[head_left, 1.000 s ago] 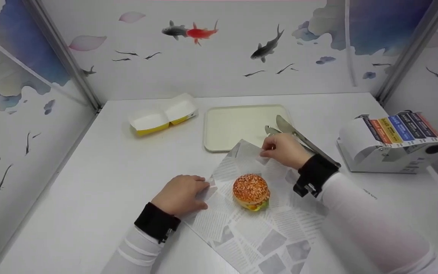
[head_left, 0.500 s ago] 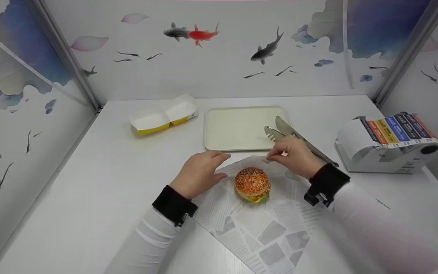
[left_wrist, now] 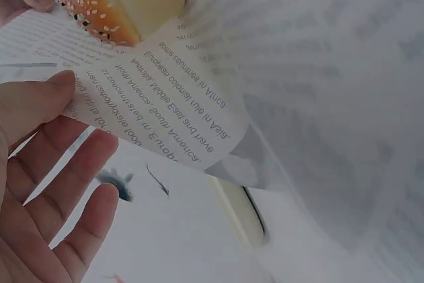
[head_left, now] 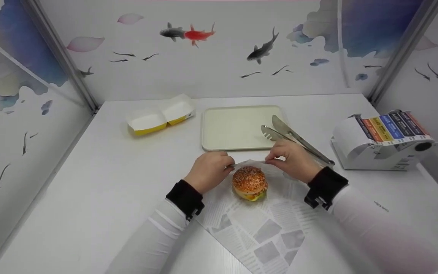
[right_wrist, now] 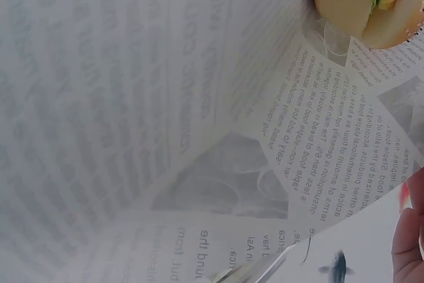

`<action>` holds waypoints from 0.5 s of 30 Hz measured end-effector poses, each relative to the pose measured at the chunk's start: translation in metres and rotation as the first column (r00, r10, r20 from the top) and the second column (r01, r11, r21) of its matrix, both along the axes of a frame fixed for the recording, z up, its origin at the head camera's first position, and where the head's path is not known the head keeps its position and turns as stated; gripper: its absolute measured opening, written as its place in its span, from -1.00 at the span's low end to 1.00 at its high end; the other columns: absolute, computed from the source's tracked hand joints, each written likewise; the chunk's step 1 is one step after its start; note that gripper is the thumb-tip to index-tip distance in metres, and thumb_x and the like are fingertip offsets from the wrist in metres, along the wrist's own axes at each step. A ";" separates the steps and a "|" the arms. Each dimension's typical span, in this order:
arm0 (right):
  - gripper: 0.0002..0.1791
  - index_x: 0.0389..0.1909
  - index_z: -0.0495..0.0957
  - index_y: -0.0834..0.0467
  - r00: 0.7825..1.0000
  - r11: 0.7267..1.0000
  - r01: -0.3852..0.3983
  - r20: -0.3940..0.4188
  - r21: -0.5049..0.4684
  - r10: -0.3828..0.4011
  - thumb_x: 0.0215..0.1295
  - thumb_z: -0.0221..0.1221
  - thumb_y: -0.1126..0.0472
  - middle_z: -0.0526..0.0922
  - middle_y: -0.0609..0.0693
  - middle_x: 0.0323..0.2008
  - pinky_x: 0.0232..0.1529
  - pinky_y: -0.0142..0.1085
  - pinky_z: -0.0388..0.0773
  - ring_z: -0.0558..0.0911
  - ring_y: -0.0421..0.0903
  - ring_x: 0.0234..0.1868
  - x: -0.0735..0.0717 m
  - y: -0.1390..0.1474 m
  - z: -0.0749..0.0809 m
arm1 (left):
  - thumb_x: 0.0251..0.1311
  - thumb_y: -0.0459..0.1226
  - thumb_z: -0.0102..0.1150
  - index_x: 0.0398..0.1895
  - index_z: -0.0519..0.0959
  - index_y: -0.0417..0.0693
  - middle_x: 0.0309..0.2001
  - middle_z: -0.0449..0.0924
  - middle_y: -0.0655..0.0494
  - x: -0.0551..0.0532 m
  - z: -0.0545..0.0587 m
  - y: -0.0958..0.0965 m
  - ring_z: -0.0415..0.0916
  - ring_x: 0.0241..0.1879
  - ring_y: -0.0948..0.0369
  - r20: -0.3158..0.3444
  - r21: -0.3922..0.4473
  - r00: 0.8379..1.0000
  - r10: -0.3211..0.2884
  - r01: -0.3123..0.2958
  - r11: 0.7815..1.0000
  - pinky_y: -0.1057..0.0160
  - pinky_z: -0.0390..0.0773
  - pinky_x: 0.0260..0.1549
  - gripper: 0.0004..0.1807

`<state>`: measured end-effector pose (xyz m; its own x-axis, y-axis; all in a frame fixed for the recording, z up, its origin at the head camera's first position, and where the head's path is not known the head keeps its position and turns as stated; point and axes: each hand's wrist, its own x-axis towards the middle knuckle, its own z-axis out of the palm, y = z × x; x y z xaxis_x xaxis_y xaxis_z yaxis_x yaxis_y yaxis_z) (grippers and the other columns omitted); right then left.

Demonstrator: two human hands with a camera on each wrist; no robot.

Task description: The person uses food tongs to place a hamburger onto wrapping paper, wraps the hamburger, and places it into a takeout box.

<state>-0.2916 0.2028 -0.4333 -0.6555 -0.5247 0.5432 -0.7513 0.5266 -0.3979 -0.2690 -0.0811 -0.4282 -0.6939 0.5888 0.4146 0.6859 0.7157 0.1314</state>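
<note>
A sesame-bun burger (head_left: 249, 183) sits on a sheet of newsprint-patterned wrapping paper (head_left: 268, 224) near the middle of the table. My left hand (head_left: 210, 171) pinches the paper's far edge, left of and behind the burger; the left wrist view shows thumb and forefinger (left_wrist: 63, 87) on the edge, the other fingers loosely bent beneath. On the far right side, my right hand (head_left: 293, 160) pinches the same edge between thumb and fingertips. Between the hands the edge stands slightly raised behind the bun. Only a bit of the right hand's fingers (right_wrist: 407, 236) shows in the right wrist view.
Behind the hands lies a cream tray (head_left: 238, 129), with metal tongs (head_left: 299, 139) across its right corner and onto the table. An opened yellow-and-white burger box (head_left: 162, 116) stands back left. A label dispenser (head_left: 382, 142) with coloured rolls stands at the right.
My left hand has moved from the paper's left side up to its far edge and taken hold there. The right hand has drawn the far corner toward the burger, folding it down.
</note>
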 end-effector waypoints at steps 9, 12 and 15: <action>-0.72 -0.43 0.72 0.12 0.940 0.979 -0.123 -0.296 0.165 0.168 -0.10 0.56 0.48 0.72 -0.03 -0.37 -0.21 -0.17 0.60 0.66 -0.05 -0.29 0.013 0.005 -0.003 | 0.26 -0.38 0.38 -0.34 0.75 0.05 -0.38 0.71 0.19 0.023 -0.013 -0.006 0.68 -0.39 0.20 -0.261 -0.053 0.958 -0.117 0.107 0.993 0.24 0.63 -0.39 -0.88; -0.72 -0.39 0.72 0.12 0.916 0.965 -0.157 -0.334 0.210 0.221 -0.09 0.53 0.48 0.72 -0.01 -0.35 -0.19 -0.15 0.61 0.66 -0.04 -0.28 0.020 0.006 -0.005 | 0.25 -0.42 0.36 -0.29 0.75 0.07 -0.36 0.70 0.19 0.032 -0.014 -0.009 0.67 -0.40 0.20 -0.261 -0.063 0.952 -0.158 0.147 0.987 0.25 0.62 -0.40 -0.84; -0.72 -0.37 0.73 0.11 0.900 0.953 -0.165 -0.357 0.255 0.252 -0.08 0.54 0.46 0.72 -0.02 -0.34 -0.20 -0.17 0.59 0.65 -0.04 -0.28 0.027 0.008 -0.007 | 0.23 -0.46 0.34 -0.16 0.77 0.08 -0.29 0.70 0.17 0.039 -0.013 -0.010 0.67 -0.34 0.20 -0.188 -0.085 0.960 -0.209 0.196 0.977 0.26 0.65 -0.34 -0.75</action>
<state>-0.2644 0.2103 -0.4403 -0.2832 -0.7573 0.5885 -0.9237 0.3805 0.0450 -0.2298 -0.0913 -0.4408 -0.4667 0.7390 0.4860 0.8251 0.5616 -0.0616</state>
